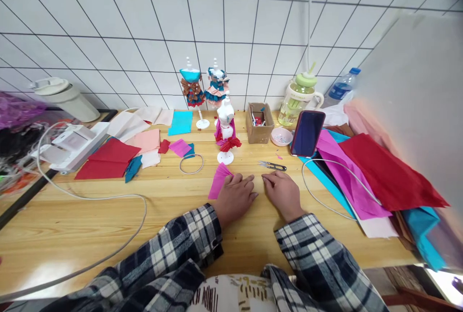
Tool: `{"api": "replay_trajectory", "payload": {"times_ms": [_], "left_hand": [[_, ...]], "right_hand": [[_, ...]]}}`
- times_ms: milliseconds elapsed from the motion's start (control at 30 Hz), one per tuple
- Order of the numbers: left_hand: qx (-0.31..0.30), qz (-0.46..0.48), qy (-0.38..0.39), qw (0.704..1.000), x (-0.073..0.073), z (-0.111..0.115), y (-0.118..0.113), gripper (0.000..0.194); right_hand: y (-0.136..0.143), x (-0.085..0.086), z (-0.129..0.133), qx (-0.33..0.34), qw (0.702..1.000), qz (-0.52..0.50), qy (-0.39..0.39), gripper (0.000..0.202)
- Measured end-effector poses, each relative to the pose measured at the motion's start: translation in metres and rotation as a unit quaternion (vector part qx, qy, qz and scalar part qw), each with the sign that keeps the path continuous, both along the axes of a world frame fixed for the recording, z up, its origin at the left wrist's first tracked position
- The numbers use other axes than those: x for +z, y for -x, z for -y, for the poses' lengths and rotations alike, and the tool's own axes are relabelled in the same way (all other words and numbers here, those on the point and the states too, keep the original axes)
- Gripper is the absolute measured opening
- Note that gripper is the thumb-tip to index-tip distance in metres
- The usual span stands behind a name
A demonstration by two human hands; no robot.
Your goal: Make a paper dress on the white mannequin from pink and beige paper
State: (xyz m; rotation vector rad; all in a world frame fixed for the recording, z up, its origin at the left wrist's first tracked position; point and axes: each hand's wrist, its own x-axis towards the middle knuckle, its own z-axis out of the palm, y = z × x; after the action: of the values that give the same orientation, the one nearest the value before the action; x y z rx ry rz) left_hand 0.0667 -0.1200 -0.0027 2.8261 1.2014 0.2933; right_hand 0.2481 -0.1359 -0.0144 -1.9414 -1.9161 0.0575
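Observation:
My left hand (236,198) lies with its fingers spread on the wooden table, its fingertips over the edge of a magenta cloth piece (218,184). To its right, my right hand (283,193) rests on the table with thumb and forefinger pinched together; what is between them is too small to make out. Just beyond the hands stands a small white dress form (226,114) with magenta and red ruffled cloth. Black thread snips (272,165) lie above my right hand. Two more dressed forms (191,88) stand farther back.
A cardboard box (260,126), pink dish (281,136), phone (307,133) and green-lidded bottle (300,97) stand behind. Coloured fabric (392,172) covers the right side, with a looping cable. Cloth scraps (108,157), a power strip (77,145) and another cable (141,201) lie left.

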Motion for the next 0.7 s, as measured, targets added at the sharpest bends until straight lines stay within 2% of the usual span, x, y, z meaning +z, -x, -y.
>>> {"api": "replay_trajectory", "payload": {"times_ms": [233, 333, 400, 500, 600, 700], "left_hand": [[0.002, 0.065, 0.020, 0.998, 0.006, 0.001, 0.005, 0.020], [0.027, 0.109, 0.022, 0.993, 0.014, -0.006, 0.022, 0.019], [0.062, 0.126, 0.020, 0.990, 0.018, -0.017, 0.048, 0.019], [0.128, 0.121, -0.002, 0.984, 0.018, -0.037, 0.105, 0.026], [0.176, 0.050, -0.017, 0.983, 0.011, -0.053, 0.156, 0.035], [0.179, 0.022, 0.012, 0.983, 0.006, -0.058, 0.177, 0.022]], "right_hand": [[0.000, -0.004, -0.002, 0.014, 0.998, -0.048, -0.025, 0.024], [-0.003, -0.005, -0.002, 0.000, 0.997, -0.074, -0.033, 0.023], [-0.006, -0.005, -0.002, -0.008, 0.994, -0.095, -0.044, 0.023], [-0.009, -0.007, -0.003, -0.009, 0.991, -0.116, -0.059, 0.024], [-0.007, -0.011, -0.005, 0.010, 0.990, -0.125, -0.067, 0.024], [-0.005, -0.013, -0.008, 0.032, 0.989, -0.125, -0.068, 0.023]]}}
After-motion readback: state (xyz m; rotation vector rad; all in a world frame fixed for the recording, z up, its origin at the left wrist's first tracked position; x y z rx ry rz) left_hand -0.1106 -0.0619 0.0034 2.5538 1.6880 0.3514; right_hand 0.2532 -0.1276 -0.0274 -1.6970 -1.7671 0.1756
